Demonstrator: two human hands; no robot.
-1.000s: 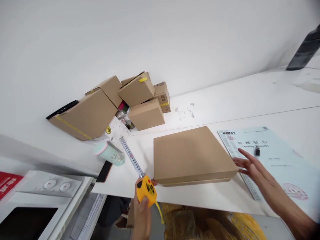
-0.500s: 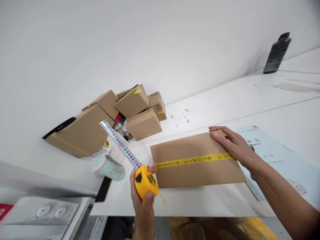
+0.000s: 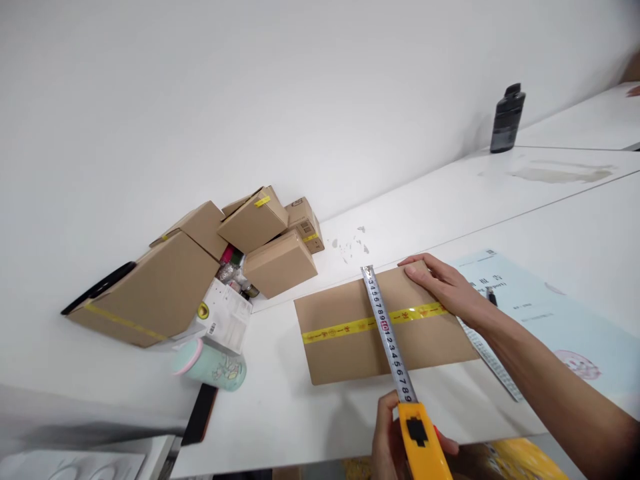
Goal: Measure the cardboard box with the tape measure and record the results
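My left hand (image 3: pixel 387 433) is closed around a yellow tape measure (image 3: pixel 424 443) at the front edge of the table. Its metal blade (image 3: pixel 388 331) runs up across a brown cardboard box (image 3: pixel 340 360), and the hooked end reaches about the box's far edge. I cannot tell whether the blade touches the cardboard. Yellow printed packing tape (image 3: pixel 345 327) crosses the box lengthwise, passing under the blade. My right hand (image 3: pixel 445 283) grips the box at its far right corner, thumb on top, the other fingers partly hidden behind the edge.
Several cardboard boxes (image 3: pixel 283 263) are piled against the wall at left. Near them stand a white carton (image 3: pixel 225 317) and a mint green cup (image 3: pixel 220 367). Light blue papers (image 3: pixel 540 313), a pen (image 3: pixel 491 296) and a ruler (image 3: pixel 495 367) lie right. A dark bottle (image 3: pixel 507 120) stands farther back.
My left hand has carried the tape measure rightward, from beside the box's left end to over its middle. My right hand still holds the box. The whole view has shifted slightly.
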